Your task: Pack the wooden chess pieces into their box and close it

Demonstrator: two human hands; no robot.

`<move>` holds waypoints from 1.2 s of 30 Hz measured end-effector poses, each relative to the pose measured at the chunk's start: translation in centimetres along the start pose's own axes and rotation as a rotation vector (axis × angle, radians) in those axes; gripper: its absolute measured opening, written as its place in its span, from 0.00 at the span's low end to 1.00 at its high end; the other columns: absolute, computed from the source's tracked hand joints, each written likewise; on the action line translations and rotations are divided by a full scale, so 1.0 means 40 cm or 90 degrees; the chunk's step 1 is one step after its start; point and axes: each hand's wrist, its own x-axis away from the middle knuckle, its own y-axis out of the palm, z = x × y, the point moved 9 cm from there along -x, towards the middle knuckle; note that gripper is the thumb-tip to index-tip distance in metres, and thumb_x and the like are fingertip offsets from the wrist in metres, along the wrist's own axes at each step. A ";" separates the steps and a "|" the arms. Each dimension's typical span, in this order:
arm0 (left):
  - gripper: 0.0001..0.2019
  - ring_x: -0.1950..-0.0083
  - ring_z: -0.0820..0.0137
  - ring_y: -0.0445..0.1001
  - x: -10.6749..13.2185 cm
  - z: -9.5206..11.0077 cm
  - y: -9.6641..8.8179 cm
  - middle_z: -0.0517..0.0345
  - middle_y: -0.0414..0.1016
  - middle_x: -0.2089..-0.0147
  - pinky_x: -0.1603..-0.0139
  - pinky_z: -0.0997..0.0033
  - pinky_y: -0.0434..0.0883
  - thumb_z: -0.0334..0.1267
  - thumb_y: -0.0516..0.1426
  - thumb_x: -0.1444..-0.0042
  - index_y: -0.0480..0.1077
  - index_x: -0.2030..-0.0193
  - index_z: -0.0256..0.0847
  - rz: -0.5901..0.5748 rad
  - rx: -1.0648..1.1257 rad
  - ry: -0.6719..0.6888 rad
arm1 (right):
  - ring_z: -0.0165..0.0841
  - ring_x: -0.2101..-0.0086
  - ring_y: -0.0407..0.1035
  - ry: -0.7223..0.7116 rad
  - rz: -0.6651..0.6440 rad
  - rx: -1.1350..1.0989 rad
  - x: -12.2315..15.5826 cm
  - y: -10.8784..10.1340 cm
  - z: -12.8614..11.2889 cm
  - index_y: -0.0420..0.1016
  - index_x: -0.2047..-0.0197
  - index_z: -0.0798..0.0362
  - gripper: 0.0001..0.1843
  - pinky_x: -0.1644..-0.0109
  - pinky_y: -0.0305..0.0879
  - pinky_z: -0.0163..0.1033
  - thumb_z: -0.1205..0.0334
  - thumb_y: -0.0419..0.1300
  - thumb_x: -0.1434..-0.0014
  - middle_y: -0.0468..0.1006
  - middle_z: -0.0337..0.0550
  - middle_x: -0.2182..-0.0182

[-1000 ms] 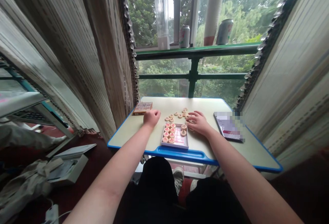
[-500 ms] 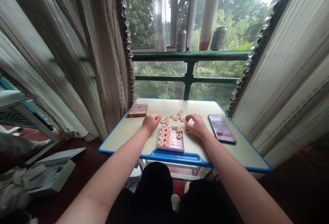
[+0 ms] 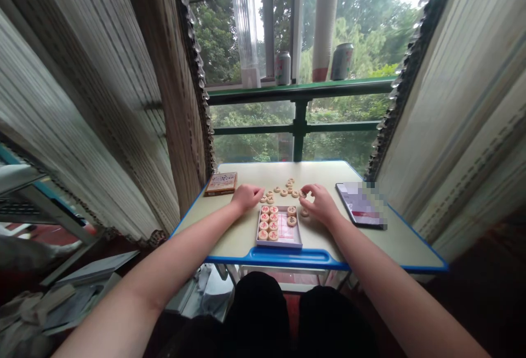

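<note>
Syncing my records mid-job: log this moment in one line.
left hand: near loose pieces | right hand: at tabletop piece | open box: holds red-marked pieces

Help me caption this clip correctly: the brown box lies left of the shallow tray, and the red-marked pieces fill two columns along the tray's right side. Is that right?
Not quite: the head view shows the red-marked pieces in two columns along the left side of the shallow tray. The brown box does lie left of it.

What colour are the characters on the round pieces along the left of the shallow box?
Red, on pale tan pieces; the head view shows it best.
</note>
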 end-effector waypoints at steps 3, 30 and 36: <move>0.24 0.77 0.73 0.59 -0.019 0.005 -0.022 0.57 0.65 0.83 0.72 0.70 0.53 0.46 0.47 0.42 0.62 0.87 0.39 0.052 0.001 0.027 | 0.38 0.64 0.65 -0.029 0.019 0.010 0.006 -0.015 -0.032 0.66 0.70 0.50 0.03 0.56 0.62 0.43 0.63 0.57 0.51 0.73 0.44 0.70; 0.12 0.63 0.68 0.70 0.050 0.150 -0.029 0.53 0.77 0.67 0.58 0.67 0.67 0.41 0.55 0.44 0.77 0.69 0.39 -0.056 0.178 0.253 | 0.33 0.65 0.70 -0.144 -0.342 -0.089 0.058 0.044 -0.175 0.77 0.68 0.51 0.04 0.58 0.67 0.39 0.65 0.64 0.50 0.77 0.43 0.68; 0.10 0.55 0.66 0.72 0.084 0.222 -0.047 0.50 0.78 0.59 0.50 0.63 0.68 0.36 0.54 0.42 0.77 0.61 0.39 -0.031 0.210 0.365 | 0.32 0.66 0.71 -0.153 -0.359 -0.078 0.064 0.045 -0.179 0.79 0.67 0.51 0.04 0.57 0.66 0.38 0.63 0.63 0.49 0.78 0.42 0.68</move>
